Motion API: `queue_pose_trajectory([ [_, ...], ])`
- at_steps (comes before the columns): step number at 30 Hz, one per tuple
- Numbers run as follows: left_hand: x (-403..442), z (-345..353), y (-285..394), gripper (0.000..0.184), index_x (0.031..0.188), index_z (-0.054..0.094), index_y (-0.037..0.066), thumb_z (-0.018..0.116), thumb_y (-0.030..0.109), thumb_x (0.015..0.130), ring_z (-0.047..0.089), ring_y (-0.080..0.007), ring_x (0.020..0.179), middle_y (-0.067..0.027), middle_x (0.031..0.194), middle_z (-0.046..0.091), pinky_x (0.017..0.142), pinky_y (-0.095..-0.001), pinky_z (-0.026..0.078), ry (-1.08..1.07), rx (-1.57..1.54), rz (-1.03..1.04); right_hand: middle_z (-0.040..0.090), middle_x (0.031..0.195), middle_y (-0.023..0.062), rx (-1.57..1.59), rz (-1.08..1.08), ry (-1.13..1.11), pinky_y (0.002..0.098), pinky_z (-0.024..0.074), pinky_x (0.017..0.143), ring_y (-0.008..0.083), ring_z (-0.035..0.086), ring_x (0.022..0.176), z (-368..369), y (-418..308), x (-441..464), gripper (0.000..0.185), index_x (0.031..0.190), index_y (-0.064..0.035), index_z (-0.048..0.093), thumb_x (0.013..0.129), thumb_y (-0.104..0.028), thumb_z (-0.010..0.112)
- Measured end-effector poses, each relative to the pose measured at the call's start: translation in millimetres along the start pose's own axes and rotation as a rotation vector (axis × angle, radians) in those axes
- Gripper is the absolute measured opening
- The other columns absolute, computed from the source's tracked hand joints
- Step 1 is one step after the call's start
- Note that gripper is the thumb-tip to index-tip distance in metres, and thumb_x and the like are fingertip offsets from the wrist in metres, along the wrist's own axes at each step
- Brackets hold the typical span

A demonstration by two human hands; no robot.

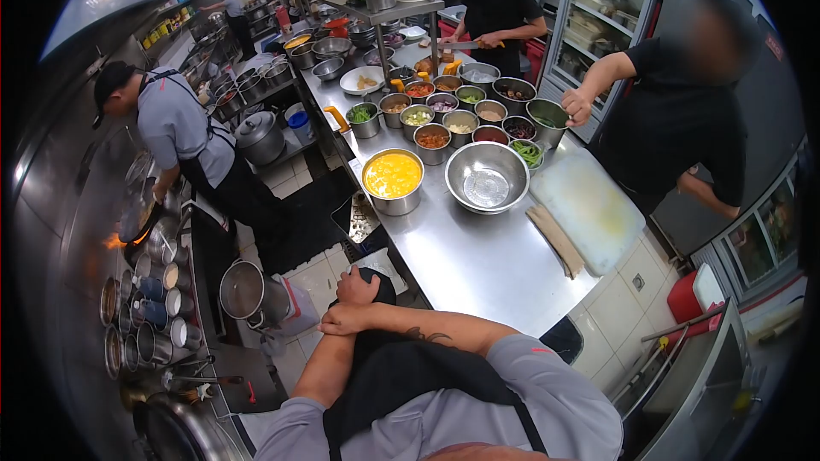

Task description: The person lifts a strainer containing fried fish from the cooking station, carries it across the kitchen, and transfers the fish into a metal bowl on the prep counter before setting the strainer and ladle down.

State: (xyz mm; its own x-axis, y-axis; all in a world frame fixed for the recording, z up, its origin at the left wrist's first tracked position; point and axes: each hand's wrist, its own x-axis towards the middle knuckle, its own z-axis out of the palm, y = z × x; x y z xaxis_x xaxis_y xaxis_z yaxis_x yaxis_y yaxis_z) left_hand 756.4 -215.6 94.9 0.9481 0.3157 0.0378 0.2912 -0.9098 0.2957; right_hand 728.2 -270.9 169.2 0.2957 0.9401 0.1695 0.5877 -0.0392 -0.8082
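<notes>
My forearms cross low in front of my black apron (401, 376). My right hand (343, 319) is closed around my left wrist. Just beyond it is my left hand (359, 288), loosely bent with no object visible in it, beside something dark that I cannot make out. Further forward on the steel counter (478, 269) stand a pot of yellow beaten egg (393, 175) and a shiny steel mixing bowl (487, 176). Both hands are apart from these.
Several steel containers of chopped ingredients (433, 143) fill the counter behind the bowl. A white cutting board (589, 201) and a folded brown cloth (555, 242) lie to the right. Co-workers stand right, behind the counter and at the left stove, where a flame (115, 241) shows.
</notes>
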Motion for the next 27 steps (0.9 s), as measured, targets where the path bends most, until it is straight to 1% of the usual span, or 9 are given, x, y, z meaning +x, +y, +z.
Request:
queue_pose_trajectory([
  [5, 0.3, -0.5, -0.8, 0.062, 0.117, 0.057, 0.004, 0.066, 0.047, 0.075, 0.062, -0.0446, 0.092, -0.0266, 0.102, 0.06, 0.077, -0.0531, 0.052, -0.006, 0.009, 0.011, 0.067, 0.084, 0.0247, -0.006, 0.018, -0.012, 0.047, 0.0504, 0.078, 0.0427, 0.065, 0.081, 1.1, 0.8, 0.9, 0.046, 0.087, 0.0025, 0.068, 0.096, -0.038, 0.047],
  [11, 0.9, 4.8, -2.3, 0.061, 0.117, 0.058, 0.004, 0.066, 0.047, 0.075, 0.063, -0.0441, 0.089, -0.0257, 0.099, 0.062, 0.075, -0.0527, 0.052, 0.051, 0.028, 0.026, 0.068, 0.085, 0.0238, -0.007, 0.035, 0.015, 0.0468, 0.0502, 0.077, 0.0421, 0.065, 0.08, 2.7, 0.7, -0.7, 0.045, 0.087, 0.0011, 0.068, 0.095, -0.037, 0.047],
  [16, 0.2, 1.6, -0.9, 0.064, 0.121, 0.057, 0.005, 0.066, 0.048, 0.074, 0.063, -0.0437, 0.092, -0.0252, 0.102, 0.061, 0.077, -0.0526, 0.052, 0.019, 0.019, 0.009, 0.067, 0.082, 0.0233, -0.001, -0.001, 0.018, 0.0461, 0.0507, 0.074, 0.0413, 0.065, 0.077, 3.7, 1.7, -0.5, 0.046, 0.086, 0.0021, 0.067, 0.098, -0.037, 0.047],
  [19, 0.2, 0.9, 0.3, 0.064, 0.121, 0.057, 0.005, 0.066, 0.048, 0.074, 0.062, -0.0435, 0.093, -0.025, 0.104, 0.061, 0.078, -0.0525, 0.052, 0.006, 0.019, -0.006, 0.068, 0.085, 0.0237, 0.02, 0.036, 0.002, 0.0466, 0.0502, 0.077, 0.0412, 0.065, 0.08, 4.8, 2.6, 1.1, 0.044, 0.085, 0.0008, 0.068, 0.095, -0.036, 0.047],
  [27, -0.5, -1.4, 1.7, 0.063, 0.119, 0.058, 0.005, 0.066, 0.048, 0.074, 0.062, -0.0439, 0.093, -0.0252, 0.104, 0.061, 0.079, -0.0528, 0.052, 0.0, 0.022, -0.01, 0.068, 0.087, 0.023, 0.0, 0.027, -0.004, 0.0466, 0.05, 0.077, 0.041, 0.065, 0.082, 4.1, 1.1, 1.3, 0.046, 0.086, 0.0013, 0.068, 0.096, -0.037, 0.046],
])
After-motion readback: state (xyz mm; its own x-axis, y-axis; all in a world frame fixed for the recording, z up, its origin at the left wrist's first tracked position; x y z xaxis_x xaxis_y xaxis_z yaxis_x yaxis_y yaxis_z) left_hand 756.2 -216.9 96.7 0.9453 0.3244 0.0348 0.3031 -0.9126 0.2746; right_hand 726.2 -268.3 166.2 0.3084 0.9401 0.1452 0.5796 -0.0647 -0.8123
